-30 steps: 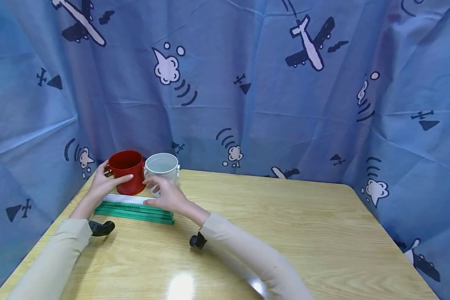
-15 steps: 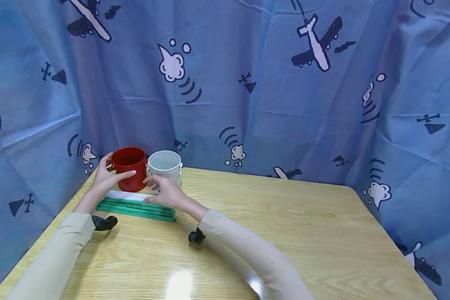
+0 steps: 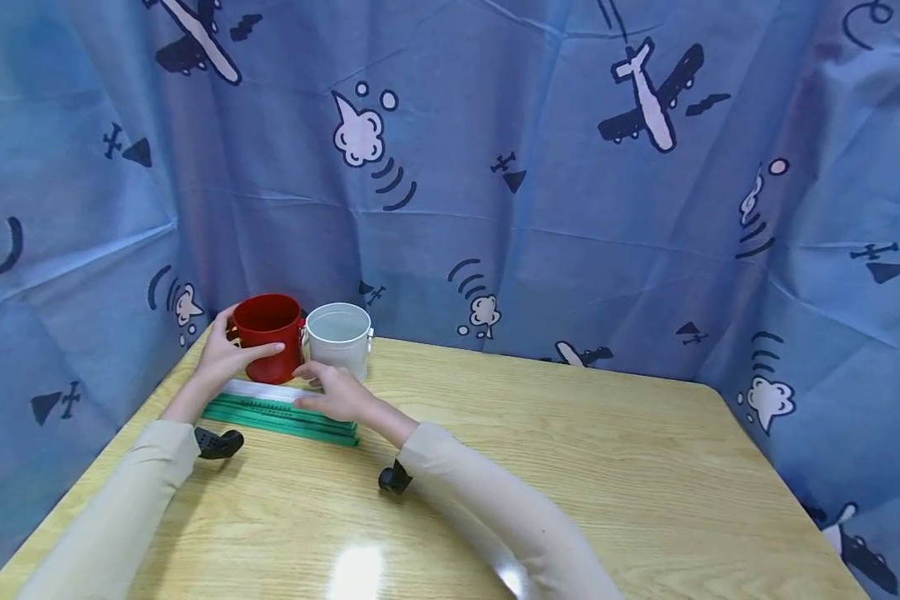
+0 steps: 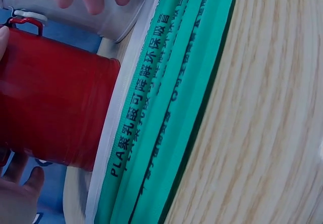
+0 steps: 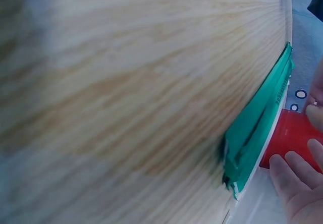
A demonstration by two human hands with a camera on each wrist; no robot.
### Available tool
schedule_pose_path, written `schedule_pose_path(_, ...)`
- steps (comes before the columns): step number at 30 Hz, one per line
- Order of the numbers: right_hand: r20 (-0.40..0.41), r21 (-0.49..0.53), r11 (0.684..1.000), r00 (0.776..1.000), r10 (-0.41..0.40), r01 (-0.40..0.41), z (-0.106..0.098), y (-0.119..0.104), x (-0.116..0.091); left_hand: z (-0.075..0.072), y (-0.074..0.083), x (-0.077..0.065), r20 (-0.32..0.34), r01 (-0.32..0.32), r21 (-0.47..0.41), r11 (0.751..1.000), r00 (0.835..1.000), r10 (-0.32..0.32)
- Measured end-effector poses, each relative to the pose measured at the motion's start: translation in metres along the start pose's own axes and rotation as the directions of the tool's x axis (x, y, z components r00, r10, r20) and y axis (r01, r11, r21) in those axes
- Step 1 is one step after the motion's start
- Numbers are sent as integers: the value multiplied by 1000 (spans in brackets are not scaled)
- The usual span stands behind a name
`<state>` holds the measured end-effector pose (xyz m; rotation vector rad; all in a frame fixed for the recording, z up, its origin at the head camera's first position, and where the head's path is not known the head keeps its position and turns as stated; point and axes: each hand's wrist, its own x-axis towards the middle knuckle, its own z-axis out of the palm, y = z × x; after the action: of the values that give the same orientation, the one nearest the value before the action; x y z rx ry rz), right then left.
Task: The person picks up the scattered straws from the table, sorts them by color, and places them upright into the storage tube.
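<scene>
A small red bucket (image 3: 288, 329) stands upright at the far left of the table. My left hand (image 3: 220, 360) grips it, fingers round its left side and thumb across the front. Just right of it is a white bucket (image 3: 354, 354) with side handle mounts. In front of both buckets my right hand (image 3: 337, 395) hovers over the green packs, fingers extended; whether a fingertip touches the red bucket I cannot tell. Several long green straw packs (image 4: 166, 113) with dark printing lie side by side before the buckets, along a white strip (image 4: 108, 133).
Pale wood-grain table (image 3: 570, 467) spreads to the right and front. A blue curtain (image 3: 450, 192) printed with planes hangs behind and at both sides, close to the buckets. Black wrist-worn cameras show below the left sleeve (image 3: 142, 467) and right sleeve (image 3: 495, 500).
The head view has shifted slightly, so everything sits a little further right in it. Both hands, the buckets and the straw packs keep nearly the same places relative to one another.
</scene>
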<state>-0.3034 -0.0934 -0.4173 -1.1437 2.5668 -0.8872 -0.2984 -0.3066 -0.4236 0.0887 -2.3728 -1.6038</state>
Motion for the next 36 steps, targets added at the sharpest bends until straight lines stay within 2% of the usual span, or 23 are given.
schedule_pose_path(5, 19, -114, 993, 1000, 4, -2, 8, -1, 2, -4, -3, -1, 31, 4, 16, 1000, 1000, -4)
schedule_pose_path(8, 1, -235, 972, 1000, -8, 8, 11, -4, 3, -5, -2, 0, 44, 0, 18, 1000, 999, -1)
schedule_pose_path(11, -31, -384, 922, 998, -63, 46, 14, -6, 5, -6, 0, 1, 45, -13, 17, 1000, 999, 12)
schedule_pose_path(14, -46, -509, 858, 994, -103, 66, 16, -9, 7, -7, 2, 1, 49, -17, 18, 1000, 999, 16)
schedule_pose_path(17, -30, -604, 795, 995, -96, 58, 18, -12, 9, -6, 2, 1, 59, -11, 20, 1000, 998, 10)
schedule_pose_path(20, -5, -656, 753, 998, -68, 48, 20, -15, 11, -5, 1, -1, 59, -7, 13, 1000, 998, 6)
schedule_pose_path(25, -19, -657, 754, 999, -35, 14, 22, -18, 13, -5, -1, -2, 56, -13, 14, 1000, 998, 13)
schedule_pose_path(31, -62, -647, 763, 997, -51, -1, 20, -19, 16, -7, -2, 1, 40, -31, 24, 999, 999, 30)
schedule_pose_path(36, -74, -634, 773, 996, -48, -9, 17, -20, 14, -7, -2, 2, 51, -26, 33, 999, 998, 24)
